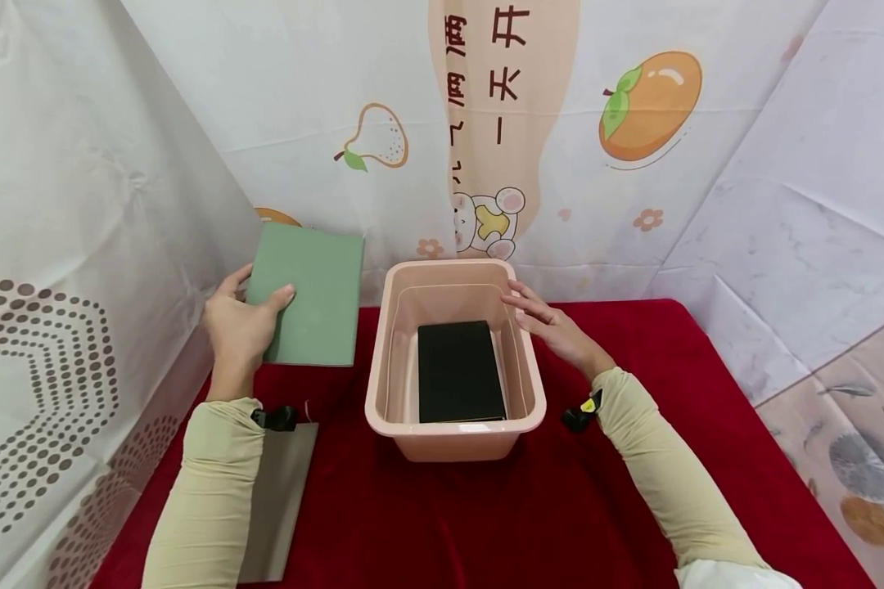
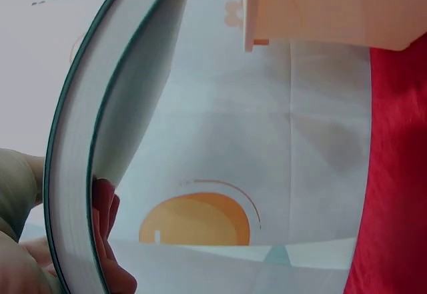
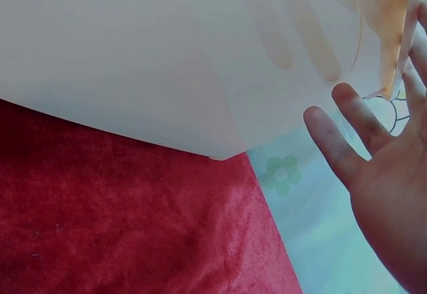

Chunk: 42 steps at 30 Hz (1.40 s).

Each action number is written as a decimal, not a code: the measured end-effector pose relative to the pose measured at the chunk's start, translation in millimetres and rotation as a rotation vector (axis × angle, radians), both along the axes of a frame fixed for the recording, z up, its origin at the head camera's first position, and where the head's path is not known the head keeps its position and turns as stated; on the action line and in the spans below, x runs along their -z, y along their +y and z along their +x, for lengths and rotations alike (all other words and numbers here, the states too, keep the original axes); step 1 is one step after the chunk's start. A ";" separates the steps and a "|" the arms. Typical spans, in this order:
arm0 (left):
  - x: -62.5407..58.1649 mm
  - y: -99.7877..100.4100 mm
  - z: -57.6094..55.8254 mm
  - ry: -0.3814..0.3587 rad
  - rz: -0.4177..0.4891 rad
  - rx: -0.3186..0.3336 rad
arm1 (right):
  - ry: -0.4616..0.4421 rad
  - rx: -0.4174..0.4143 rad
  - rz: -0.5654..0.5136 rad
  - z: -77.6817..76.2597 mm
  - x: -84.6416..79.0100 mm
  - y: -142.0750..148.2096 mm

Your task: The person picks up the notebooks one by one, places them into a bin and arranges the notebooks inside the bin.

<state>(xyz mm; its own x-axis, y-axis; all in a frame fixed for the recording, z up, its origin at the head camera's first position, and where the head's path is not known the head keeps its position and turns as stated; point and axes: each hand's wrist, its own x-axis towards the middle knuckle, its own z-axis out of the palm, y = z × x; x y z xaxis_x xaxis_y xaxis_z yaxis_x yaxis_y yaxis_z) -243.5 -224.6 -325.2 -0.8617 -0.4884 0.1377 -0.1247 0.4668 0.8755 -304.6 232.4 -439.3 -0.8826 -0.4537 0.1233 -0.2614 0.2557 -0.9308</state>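
My left hand grips a green notebook by its left side, thumb on the cover and fingers behind. It is held up to the left of a pink plastic basin. In the left wrist view the notebook shows its thick white page edges between dark green covers. A black book lies flat on the basin's floor. At the basin's right rim is my right hand, its fingers spread and fairly straight; in the right wrist view this hand is beside the basin's outer wall.
A grey-beige flat book or folder lies on the red cloth, partly hidden under my left forearm. Behind the table hangs a white curtain printed with fruit and lettering. More patterned cloth encloses both sides.
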 end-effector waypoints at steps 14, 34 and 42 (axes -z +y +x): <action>-8.2 21.3 -0.5 0.027 0.163 0.089 | -0.012 0.001 0.009 1.4 3.9 -0.9; -20.3 52.1 -2.7 0.020 0.211 0.237 | -0.012 -0.002 0.021 0.1 0.8 -0.4; -21.3 62.4 -7.8 0.034 0.212 0.254 | -0.002 -0.001 0.007 -0.3 1.4 -0.9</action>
<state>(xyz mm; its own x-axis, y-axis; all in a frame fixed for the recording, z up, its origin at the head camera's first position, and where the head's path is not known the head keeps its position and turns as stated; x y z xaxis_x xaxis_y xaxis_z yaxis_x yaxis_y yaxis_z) -251.4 -162.3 -303.9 -0.9563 -0.2791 0.0870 0.0035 0.2866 0.9580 -304.9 231.4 -440.7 -0.8823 -0.4555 0.1188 -0.2602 0.2616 -0.9294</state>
